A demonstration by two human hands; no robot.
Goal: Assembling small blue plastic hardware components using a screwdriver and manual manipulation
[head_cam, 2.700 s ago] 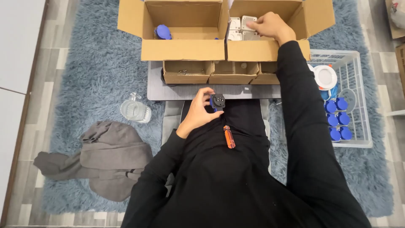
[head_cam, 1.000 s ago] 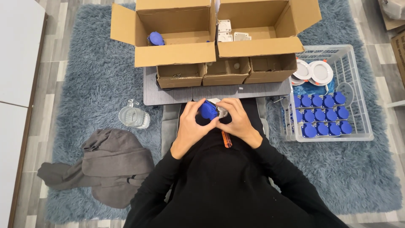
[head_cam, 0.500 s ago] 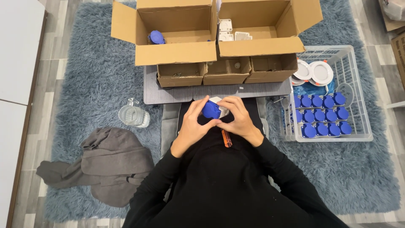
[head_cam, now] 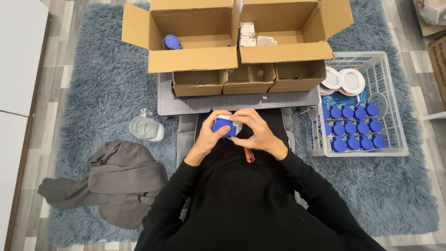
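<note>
Both arms come in from the lower edge, elbows out and forearms angled inward, so the hands meet in front of the chest just below the edge of the grey board (head_cam: 186, 104). The left hand (head_cam: 210, 136) cups a small blue and white plastic part (head_cam: 225, 125) from the left, its thumb lying over the blue face. The right hand (head_cam: 257, 131) closes on the same part from the right and above, fingers curled over its top edge and fingertips close to the left hand's. The two hands are pressed together around the part, which sits between them over the person's lap. An orange pen-like tool (head_cam: 249, 155) lies against the black top just under the right wrist.

On the board stand three small open cardboard boxes (head_cam: 248, 79), with two large open cartons (head_cam: 195, 58) behind them; the left carton holds one blue part (head_cam: 172, 42), the right one some white pieces (head_cam: 253, 39). To the right, a white wire basket (head_cam: 395, 125) holds rows of blue parts and two white round discs (head_cam: 344, 80). On the blue shaggy rug (head_cam: 93, 88) to the left sit a clear glass jug (head_cam: 145, 128) and a crumpled grey garment (head_cam: 111, 183).
</note>
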